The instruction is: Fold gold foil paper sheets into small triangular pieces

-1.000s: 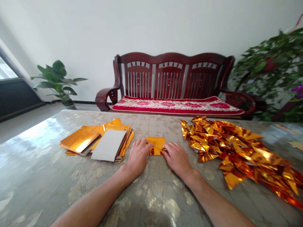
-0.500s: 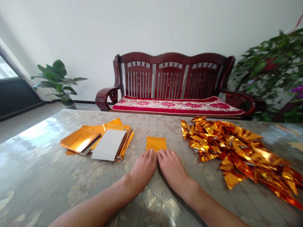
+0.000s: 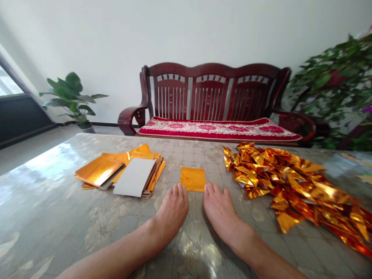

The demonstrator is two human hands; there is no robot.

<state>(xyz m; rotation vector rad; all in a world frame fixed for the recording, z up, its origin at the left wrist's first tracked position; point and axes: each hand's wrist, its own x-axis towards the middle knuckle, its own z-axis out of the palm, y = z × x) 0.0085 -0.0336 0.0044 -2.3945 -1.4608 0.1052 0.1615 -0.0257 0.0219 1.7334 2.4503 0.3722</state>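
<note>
Gold sheet lay flat on the table

The left hand had its fingertips at the near left corner of it, the right hand at the near right one; both were palm down, with the fingers stretched out. To the left lay a stack of sheets, to the right a heap of folded pieces, and behind stood a wooden bench.
</note>
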